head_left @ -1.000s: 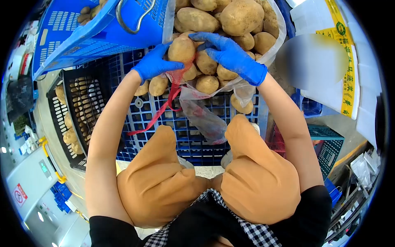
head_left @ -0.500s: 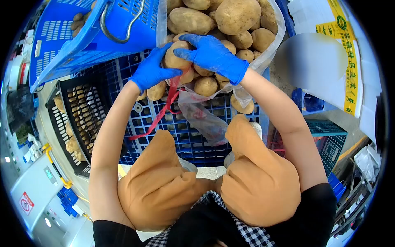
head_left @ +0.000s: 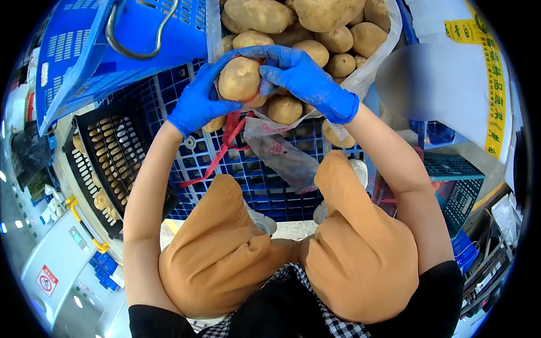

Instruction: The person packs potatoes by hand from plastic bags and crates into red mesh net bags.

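A round potato (head_left: pixel 239 79) is between my hands, above the front of a clear plastic bag (head_left: pixel 360 84) full of potatoes. My left hand (head_left: pixel 198 100), in a blue glove, wraps round its left side, thumb beneath and fingers over the top. Also in a blue glove, my right hand (head_left: pixel 310 81) has its fingers bent against the potato's right side; their tips are partly hidden. A red strip (head_left: pixel 225 146) trails down below the potato. Near my right wrist another potato (head_left: pixel 338 134) lies by the bag's front edge.
Under the bag is a blue plastic pallet (head_left: pixel 270 203). A blue crate (head_left: pixel 73 73) with a metal handle (head_left: pixel 135 55) stands at upper left, a black crate (head_left: pixel 112 152) with potatoes below it. To the right are a white box (head_left: pixel 451 96) with yellow tape and a green crate (head_left: pixel 462 191).
My hands have turned the potato and raised it slightly toward me. The fingers of my right hand have shifted from its top to its right side. The view has moved a little.
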Tool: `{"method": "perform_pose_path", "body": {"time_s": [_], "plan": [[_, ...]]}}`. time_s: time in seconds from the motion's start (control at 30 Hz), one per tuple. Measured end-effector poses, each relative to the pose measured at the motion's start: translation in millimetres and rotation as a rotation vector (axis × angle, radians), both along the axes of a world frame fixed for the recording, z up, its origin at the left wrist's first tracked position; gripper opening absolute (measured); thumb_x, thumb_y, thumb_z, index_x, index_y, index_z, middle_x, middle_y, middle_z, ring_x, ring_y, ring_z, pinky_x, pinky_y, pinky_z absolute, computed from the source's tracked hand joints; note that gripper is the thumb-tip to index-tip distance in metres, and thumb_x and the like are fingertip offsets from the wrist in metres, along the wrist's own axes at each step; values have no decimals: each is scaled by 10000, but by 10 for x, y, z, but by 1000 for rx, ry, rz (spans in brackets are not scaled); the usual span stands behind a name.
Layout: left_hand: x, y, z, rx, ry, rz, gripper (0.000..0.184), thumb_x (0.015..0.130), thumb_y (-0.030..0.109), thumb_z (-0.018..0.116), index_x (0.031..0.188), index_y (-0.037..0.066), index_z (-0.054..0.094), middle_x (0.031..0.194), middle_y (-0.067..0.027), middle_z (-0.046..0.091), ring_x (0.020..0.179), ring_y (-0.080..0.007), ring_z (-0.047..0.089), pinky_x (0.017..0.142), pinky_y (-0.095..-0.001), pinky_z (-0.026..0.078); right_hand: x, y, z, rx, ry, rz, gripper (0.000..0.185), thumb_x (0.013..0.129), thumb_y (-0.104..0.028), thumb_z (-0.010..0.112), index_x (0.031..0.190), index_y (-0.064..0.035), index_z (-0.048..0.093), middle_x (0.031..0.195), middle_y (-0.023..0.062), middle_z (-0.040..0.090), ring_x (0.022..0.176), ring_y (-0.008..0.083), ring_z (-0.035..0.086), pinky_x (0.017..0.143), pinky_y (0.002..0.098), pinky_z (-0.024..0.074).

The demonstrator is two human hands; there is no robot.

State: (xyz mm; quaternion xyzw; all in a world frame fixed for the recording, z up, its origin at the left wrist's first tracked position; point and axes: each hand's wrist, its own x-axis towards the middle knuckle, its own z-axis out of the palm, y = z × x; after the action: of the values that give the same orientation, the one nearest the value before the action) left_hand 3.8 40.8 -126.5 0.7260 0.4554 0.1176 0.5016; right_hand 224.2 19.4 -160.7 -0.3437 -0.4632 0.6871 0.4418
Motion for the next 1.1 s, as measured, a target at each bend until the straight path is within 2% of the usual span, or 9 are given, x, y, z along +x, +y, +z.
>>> {"method": "perform_pose_path", "body": {"time_s": [0.13,0.53,0.63,0.73,0.77,0.87,0.97,1.07,1.1], "plan": [[-38,-98,-5,52,19,-3,892,629,238,818,1384,200,344,1253,-143,451,1178,-295,464,1003,-383,393,-66,-82,-49,100,-55,-31,424,802,31,514,1219,-43,548,931,34,604,805,59,513,731,213,471],[-11,-149,1,142,41,-15,889,629,261,806,1383,229,336,1246,-157,462,1185,-325,462,987,-404,410,-52,-147,-34,77,-54,-44,418,802,7,542,1217,-49,547,900,13,588,801,69,508,740,218,469],[0,-149,-8,202,69,-29,885,632,300,797,1383,231,334,1238,-172,468,1156,-341,485,955,-405,432,44,-137,134,111,-242,54,523,779,-188,657,1256,-43,499,939,81,619,839,151,584,755,276,491],[100,-136,6,282,183,-41,874,646,362,773,1386,234,324,1227,-188,473,1087,-366,527,896,-414,465,35,-144,168,528,-791,-65,776,677,-435,730,1290,-53,446,998,172,621,866,289,624,766,357,501],[118,-147,19,310,241,-30,871,652,387,763,1387,236,320,1222,-193,474,1061,-376,542,874,-418,476,10,-119,251,370,-884,1,940,591,-582,726,1300,-51,413,1061,231,589,923,388,594,793,416,489],[145,-203,55,365,343,7,920,645,500,720,1405,240,271,1176,-188,490,980,-387,569,804,-435,494,-47,-101,223,261,-702,-43,850,611,-439,782,1267,-20,440,1112,222,575,1015,333,582,854,377,472],[94,-303,85,305,266,34,944,629,487,738,1409,247,262,1180,-191,481,975,-390,569,819,-444,482,-2,-126,173,214,-452,-4,736,663,-291,787,1251,0,456,1112,165,588,1019,259,582,871,349,466],[106,-522,214,156,215,101,950,613,416,792,1394,170,311,1179,-196,509,1069,-358,539,887,-413,458,-56,-296,131,-184,-143,34,629,717,-194,757,1236,15,470,1114,106,581,999,185,564,864,320,470],[101,-608,230,138,189,135,963,609,425,794,1394,151,307,1190,-204,509,1081,-356,534,891,-410,456,-95,-343,256,-357,-178,71,583,749,-170,730,1236,13,466,1129,96,570,992,164,558,857,306,473]]}}
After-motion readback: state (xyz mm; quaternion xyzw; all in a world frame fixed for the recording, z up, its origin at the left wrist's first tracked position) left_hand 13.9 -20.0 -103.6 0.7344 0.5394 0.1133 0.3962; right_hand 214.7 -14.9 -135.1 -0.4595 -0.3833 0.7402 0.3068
